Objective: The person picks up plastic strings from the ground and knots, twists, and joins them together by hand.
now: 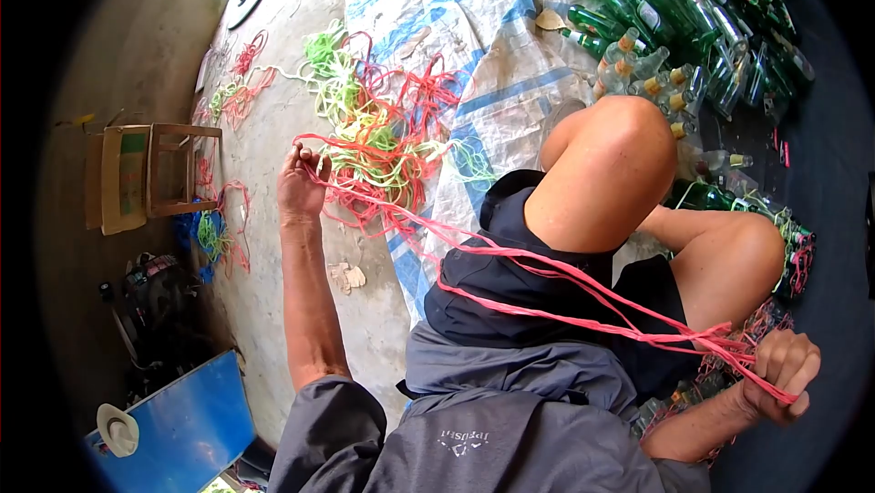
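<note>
Several long strands of pink plastic twine (pixel 720 344) stretch across my lap between both hands. At the upper left, my left hand (pixel 302 187) is closed, its thumb and fingers pinching one end of the strands. Out to the lower right, my right hand (pixel 781 373) is wrapped round the other end, where the strands gather into a bunch. Beside my left hand lies a tangled heap of red, pink and pale green twine (pixel 378 151) on the floor and tarp. The strands sag in places over my dark shorts.
A blue-and-white striped tarp (pixel 506 97) covers part of the concrete floor. Many green bottles (pixel 665 15) and clear bottles (pixel 617 69) lie at the upper right. At left are a wooden stool (pixel 185 131), a cardboard box (pixel 125 179), a black bag (pixel 159 297) and a blue table (pixel 196 415).
</note>
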Demonstrator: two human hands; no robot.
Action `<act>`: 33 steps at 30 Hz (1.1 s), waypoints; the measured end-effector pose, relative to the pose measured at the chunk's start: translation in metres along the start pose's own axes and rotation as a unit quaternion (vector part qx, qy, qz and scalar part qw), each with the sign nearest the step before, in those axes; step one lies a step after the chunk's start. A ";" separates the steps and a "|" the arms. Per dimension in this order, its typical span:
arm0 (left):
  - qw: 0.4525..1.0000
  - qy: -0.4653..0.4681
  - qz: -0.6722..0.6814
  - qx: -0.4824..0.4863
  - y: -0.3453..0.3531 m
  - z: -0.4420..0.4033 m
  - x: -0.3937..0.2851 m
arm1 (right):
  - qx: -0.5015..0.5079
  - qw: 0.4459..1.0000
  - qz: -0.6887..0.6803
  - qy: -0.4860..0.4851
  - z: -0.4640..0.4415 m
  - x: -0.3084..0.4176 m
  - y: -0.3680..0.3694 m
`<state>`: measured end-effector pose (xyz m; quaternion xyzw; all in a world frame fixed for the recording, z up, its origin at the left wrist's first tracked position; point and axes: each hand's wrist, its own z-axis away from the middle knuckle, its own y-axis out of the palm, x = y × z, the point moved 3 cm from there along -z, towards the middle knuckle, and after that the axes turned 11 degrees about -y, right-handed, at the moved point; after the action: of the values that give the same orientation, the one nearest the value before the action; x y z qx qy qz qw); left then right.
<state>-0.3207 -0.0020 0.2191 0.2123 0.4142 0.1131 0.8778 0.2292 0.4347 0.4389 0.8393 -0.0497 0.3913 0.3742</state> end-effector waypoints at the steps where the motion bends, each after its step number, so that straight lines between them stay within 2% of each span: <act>1: 1.000 0.009 -0.002 -0.001 0.013 0.009 -0.002 | 0.006 1.000 0.000 0.008 0.000 -0.003 0.001; 4: 0.991 0.005 0.008 0.130 0.026 0.015 -0.015 | 0.039 0.999 0.010 0.029 -0.003 -0.015 0.004; 5: 0.994 0.019 0.009 0.110 0.037 0.024 -0.016 | 0.052 0.998 0.016 0.036 -0.004 -0.020 0.007; 8: 0.989 0.051 -0.060 0.129 0.079 0.056 -0.007 | 0.044 0.996 0.063 0.051 -0.005 -0.036 0.023; 9: 0.987 0.071 -0.109 0.092 0.097 0.071 0.006 | 0.061 0.995 0.067 0.036 -0.006 -0.045 0.027; 10: 0.973 0.094 -0.186 0.104 0.108 0.086 0.020 | 0.059 0.993 0.085 0.057 -0.006 -0.049 0.032; 12: 0.931 0.063 -0.340 0.118 0.128 0.124 0.057 | 0.052 0.986 0.120 0.098 -0.004 -0.057 0.041; 13: 0.908 0.035 -0.386 0.157 0.139 0.145 0.073 | 0.050 0.979 0.182 0.079 -0.001 -0.063 0.044; 14: 0.865 0.017 -0.469 0.177 0.143 0.163 0.086 | 0.050 0.975 0.197 0.089 -0.003 -0.067 0.047; 15: 0.830 0.009 -0.499 0.249 0.139 0.173 0.105 | 0.039 0.970 0.222 0.090 -0.004 -0.073 0.050; 16: 0.833 -0.012 -0.469 0.294 0.130 0.187 0.124 | 0.030 0.965 0.245 0.092 -0.006 -0.081 0.052; 18: 0.771 0.109 -0.545 0.313 0.133 0.208 0.129 | 0.035 0.961 0.269 0.062 -0.010 -0.093 0.054; 19: 0.767 0.087 -0.563 0.295 0.127 0.212 0.129 | -0.030 0.963 0.243 0.109 -0.010 -0.093 0.056; 22: 0.755 0.035 -0.608 0.243 0.108 0.219 0.121 | -0.059 0.972 0.197 0.113 -0.015 -0.104 0.061; 24: 0.751 0.006 -0.623 0.218 0.098 0.223 0.117 | -0.041 0.976 0.186 0.105 -0.017 -0.109 0.062; 28: 0.775 0.035 -0.601 0.189 0.079 0.222 0.117 | -0.017 0.976 0.186 0.107 -0.019 -0.118 0.066; 29: 0.763 0.065 -0.612 0.199 0.085 0.224 0.114 | -0.008 0.975 0.194 0.106 -0.019 -0.119 0.069; 33: 0.775 0.096 -0.605 0.158 0.060 0.224 0.121 | -0.002 0.975 0.195 0.107 -0.015 -0.117 0.072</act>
<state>-0.0723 0.0336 0.2916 0.0422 0.5513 -0.4883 0.6752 0.1125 0.3685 0.4063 0.7658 -0.1725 0.5445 0.2955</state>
